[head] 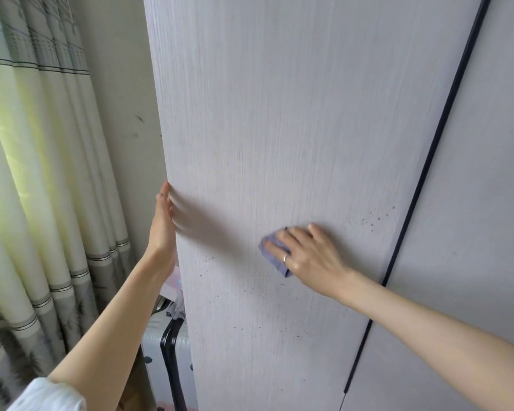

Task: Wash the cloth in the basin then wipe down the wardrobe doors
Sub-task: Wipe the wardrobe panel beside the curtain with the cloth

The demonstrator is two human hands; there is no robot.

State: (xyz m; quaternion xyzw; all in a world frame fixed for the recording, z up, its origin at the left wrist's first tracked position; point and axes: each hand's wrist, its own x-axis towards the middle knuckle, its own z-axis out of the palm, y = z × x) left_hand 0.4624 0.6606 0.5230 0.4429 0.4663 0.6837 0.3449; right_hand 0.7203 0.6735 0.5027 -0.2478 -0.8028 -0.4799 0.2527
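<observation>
cloth (272,256) under right hand (306,256), on wardrobe door (279,114)

Both bare arms reach up and forward. The left hand (163,229) is raised with straight fingers together, seen edge-on, palm turned right, wrist bent back; a white sleeve covers the upper arm. The right hand (304,253) lies palm-down, fingers spread and lightly bent, a ring on one finger, forearm running down-right.

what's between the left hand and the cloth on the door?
In the head view, only bare wardrobe door: the left hand holds the door's edge, the right hand presses the cloth, with just the left hand's shadow between.
</observation>
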